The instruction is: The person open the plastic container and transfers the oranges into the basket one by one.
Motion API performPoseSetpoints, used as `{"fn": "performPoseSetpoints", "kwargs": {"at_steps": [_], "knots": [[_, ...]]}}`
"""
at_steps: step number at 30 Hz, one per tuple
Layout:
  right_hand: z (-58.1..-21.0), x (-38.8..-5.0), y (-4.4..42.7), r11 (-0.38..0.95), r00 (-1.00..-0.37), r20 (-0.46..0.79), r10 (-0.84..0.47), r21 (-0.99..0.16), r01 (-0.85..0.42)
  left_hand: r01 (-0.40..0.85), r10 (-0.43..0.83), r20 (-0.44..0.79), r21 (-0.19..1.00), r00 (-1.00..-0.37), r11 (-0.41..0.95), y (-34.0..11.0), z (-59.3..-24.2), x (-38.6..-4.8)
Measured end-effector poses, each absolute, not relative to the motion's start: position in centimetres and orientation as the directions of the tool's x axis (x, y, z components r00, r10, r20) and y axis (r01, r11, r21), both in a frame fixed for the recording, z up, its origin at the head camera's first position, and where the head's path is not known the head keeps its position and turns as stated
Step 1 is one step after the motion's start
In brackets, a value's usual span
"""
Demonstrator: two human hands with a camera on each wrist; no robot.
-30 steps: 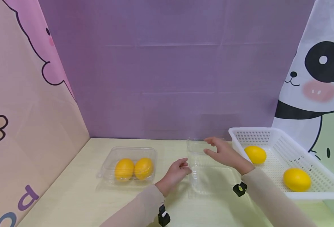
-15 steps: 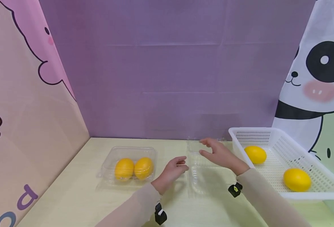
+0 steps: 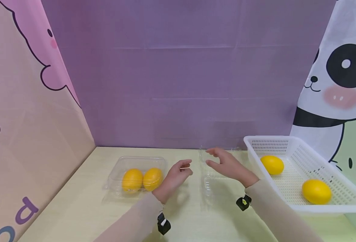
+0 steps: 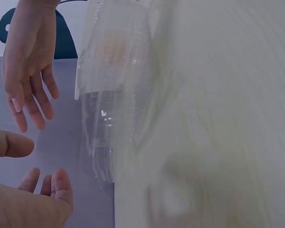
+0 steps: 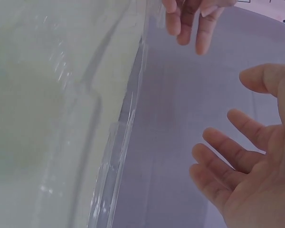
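In the head view my left hand point(image 3: 173, 178) hovers just right of a closed clear plastic clamshell box point(image 3: 120, 164) that holds two lemons, one a yellow lemon point(image 3: 132, 180) and beside it another lemon point(image 3: 153, 179). My right hand point(image 3: 229, 167) is over a second clear clamshell box point(image 3: 208, 188), which lies unfolded on the table. Both hands hold nothing, with fingers loosely bent and spread. The right wrist view shows the right hand point(image 5: 251, 156) apart from the box's clear edge point(image 5: 121, 137). The left hand point(image 4: 28, 190) appears likewise in the left wrist view.
A white perforated basket point(image 3: 336, 209) stands at the right with one lemon point(image 3: 272, 165) near its left side and another lemon point(image 3: 316, 191) nearer the front. A purple cloth backdrop point(image 3: 178, 84) rises behind the pale table point(image 3: 75, 208), with printed sheets on both sides.
Both hands have drifted left, the left one also slightly up toward the lemon-filled box. The boxes, lemons and basket stay where they were.
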State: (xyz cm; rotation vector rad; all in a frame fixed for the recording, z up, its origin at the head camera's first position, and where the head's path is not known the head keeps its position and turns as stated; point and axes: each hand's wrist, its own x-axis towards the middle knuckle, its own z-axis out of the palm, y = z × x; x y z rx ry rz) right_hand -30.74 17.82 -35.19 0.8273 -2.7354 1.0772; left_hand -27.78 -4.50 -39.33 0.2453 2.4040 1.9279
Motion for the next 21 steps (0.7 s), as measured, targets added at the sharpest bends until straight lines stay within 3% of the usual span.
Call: {"fn": "performPoseSetpoints", "kwargs": {"at_steps": [21], "knots": [[-35.3, -30.2, 14.1, 0.520, -0.853, 0.302, -0.427, -0.689, -0.504, 0.154, 0.131, 0.121, 0.945, -0.984, 0.289, -7.8, -37.8, -27.9]]}}
